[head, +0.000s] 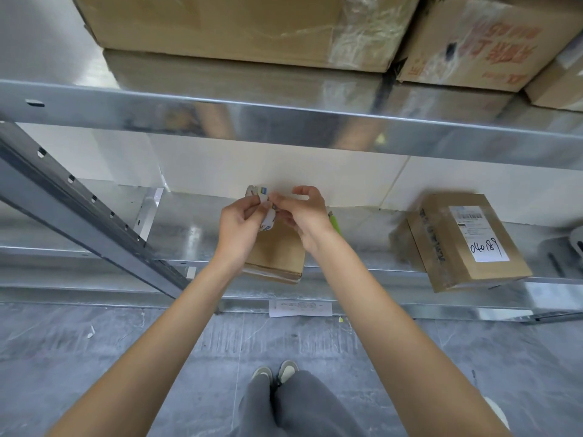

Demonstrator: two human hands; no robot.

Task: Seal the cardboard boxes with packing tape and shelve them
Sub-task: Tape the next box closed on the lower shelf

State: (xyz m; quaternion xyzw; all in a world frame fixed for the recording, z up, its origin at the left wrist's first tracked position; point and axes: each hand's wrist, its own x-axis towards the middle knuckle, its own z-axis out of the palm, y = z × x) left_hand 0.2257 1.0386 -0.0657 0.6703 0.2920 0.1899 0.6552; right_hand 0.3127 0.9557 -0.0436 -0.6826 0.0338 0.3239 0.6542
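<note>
Left hand (239,222) grips tape roll (263,209); right hand (299,209) pinches its free end; small box (277,253) directly below both, on shelf (189,228).

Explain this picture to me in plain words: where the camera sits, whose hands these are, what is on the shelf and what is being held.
There is no machine here. The one picture comes from a wide-angle camera worn on a person's head, looking forward and down, so you see their own arms, legs and shoes.

Both hands work at a roll of tape. The left hand grips the roll and the right hand pinches at its edge, perhaps feeling for the loose end.

Under the hands a small cardboard box sits on the metal shelf. To the right lies a labelled box with handwritten numbers. Something green peeks out behind the right hand; I cannot tell what it is. Bigger cartons fill the shelf above.
</note>
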